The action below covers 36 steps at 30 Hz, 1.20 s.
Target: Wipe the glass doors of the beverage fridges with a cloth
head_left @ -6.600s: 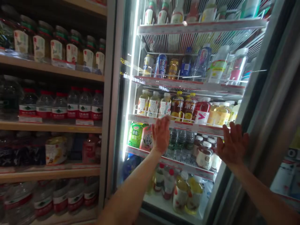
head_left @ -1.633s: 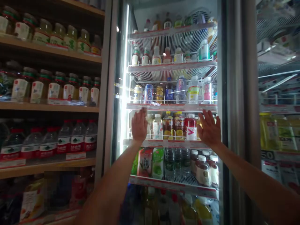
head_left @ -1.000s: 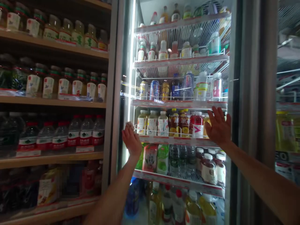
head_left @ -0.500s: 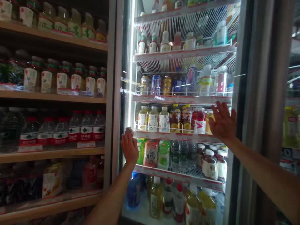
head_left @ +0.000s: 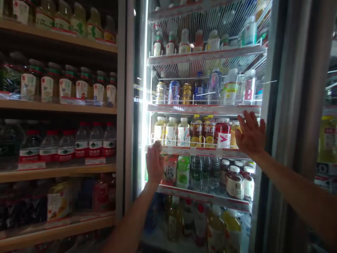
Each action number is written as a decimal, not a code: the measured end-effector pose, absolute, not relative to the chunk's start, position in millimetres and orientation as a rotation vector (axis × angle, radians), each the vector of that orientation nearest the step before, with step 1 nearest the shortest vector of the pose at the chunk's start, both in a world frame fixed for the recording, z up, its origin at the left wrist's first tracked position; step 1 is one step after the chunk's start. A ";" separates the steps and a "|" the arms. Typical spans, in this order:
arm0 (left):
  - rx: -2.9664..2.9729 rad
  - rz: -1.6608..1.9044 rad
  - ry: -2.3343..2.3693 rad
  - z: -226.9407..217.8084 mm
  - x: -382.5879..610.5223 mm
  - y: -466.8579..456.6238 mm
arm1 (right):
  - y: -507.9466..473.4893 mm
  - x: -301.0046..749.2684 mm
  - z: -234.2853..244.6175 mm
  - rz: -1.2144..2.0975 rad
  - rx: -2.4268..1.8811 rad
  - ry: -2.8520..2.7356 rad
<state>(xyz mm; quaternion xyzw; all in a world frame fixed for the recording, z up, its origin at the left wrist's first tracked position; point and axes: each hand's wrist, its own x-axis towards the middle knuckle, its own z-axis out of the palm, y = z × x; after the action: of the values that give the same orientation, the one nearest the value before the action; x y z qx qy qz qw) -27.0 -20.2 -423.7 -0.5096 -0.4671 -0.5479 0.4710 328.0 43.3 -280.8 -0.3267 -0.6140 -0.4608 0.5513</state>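
Our left hand (head_left: 155, 164) is up by the lit left edge of the fridge (head_left: 144, 84); our right hand (head_left: 251, 137) is near its other side, just short of the metal frame (head_left: 297, 116). Between them we have a wide, free stretch of glass door (head_left: 179, 108), upright before the shelves. The right grip is relaxed, fingers spread. At the left one's blurred fingertips a small pale wad (head_left: 158, 143) shows; whether that grip pinches or only presses it, we cannot tell.

Through the glass, we count three pale-labelled bottles (head_left: 171, 133), two yellow-capped bottles (head_left: 196, 133) of dark drink and one red bottle (head_left: 223, 133) in the row between our hands. Above it stand three cans (head_left: 173, 92), then four mixed bottles (head_left: 230, 90). Below are a red pack (head_left: 170, 170), a green pack (head_left: 183, 171), three clear bottles (head_left: 206, 172) and at least four white-lidded jars (head_left: 235, 185).

On the wooden shelves (head_left: 58, 170) at left, six red-capped bottles (head_left: 67, 149) are lined up, with six green-banded bottles (head_left: 67, 84) one shelf higher.
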 end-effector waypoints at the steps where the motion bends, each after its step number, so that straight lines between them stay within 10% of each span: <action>1: -1.144 -1.452 -1.198 -419.4 -39.6 -20.4 | 42.6 327.1 -280.8 -1.078 -0.777 -1.456; 13: -1.674 -0.883 -0.789 -334.4 80.1 2.2 | 43.8 330.0 -281.3 -1.057 -0.721 -1.471; 21: -1.055 -1.568 -1.176 -328.8 -45.5 -16.2 | 47.5 329.1 -281.3 -1.056 -0.709 -1.449; 31: -1.629 -1.006 -0.875 -357.1 85.6 1.9 | 45.0 329.1 -281.9 -1.076 -0.720 -1.446; 36: -1.230 -1.547 -1.149 -320.0 29.5 2.0 | 49.2 331.9 -282.0 -1.070 -0.670 -1.448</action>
<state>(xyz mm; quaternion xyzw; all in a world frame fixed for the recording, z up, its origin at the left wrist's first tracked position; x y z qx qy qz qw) 29.5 2.0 -320.0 -0.4896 -0.4573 -0.6156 0.4150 331.9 49.2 -282.0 -0.2859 -0.6176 -0.4563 0.5733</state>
